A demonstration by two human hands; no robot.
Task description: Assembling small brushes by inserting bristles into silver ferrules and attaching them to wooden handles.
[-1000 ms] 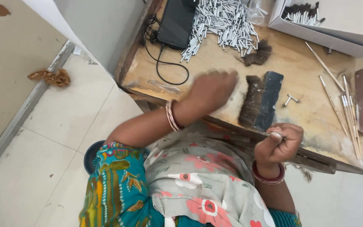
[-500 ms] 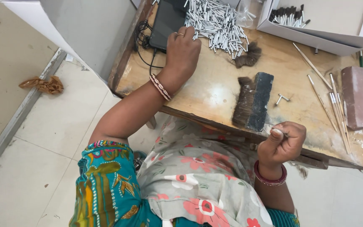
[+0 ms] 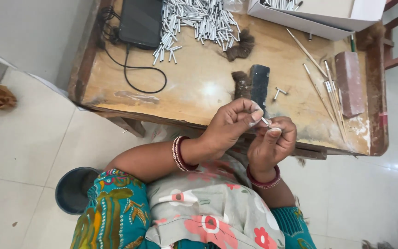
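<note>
Fingers [image 3: 254,116] of the left hand [image 3: 229,127] and right hand [image 3: 272,143] pinch one small metal tube [image 3: 265,121] above the counter [image 3: 194,87] edge; a loose grip could drop it floorward.

Two hair tufts [image 3: 241,48] lay on the table, plus one brick-like block [image 3: 350,83]. One white box [image 3: 318,16] and one dark device [image 3: 140,21] sat there too.

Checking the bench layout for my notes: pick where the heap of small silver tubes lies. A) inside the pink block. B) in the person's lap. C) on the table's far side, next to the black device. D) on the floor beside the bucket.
C: the heap of silver tubes is spread on the wooden table, right beside the black device.
</note>
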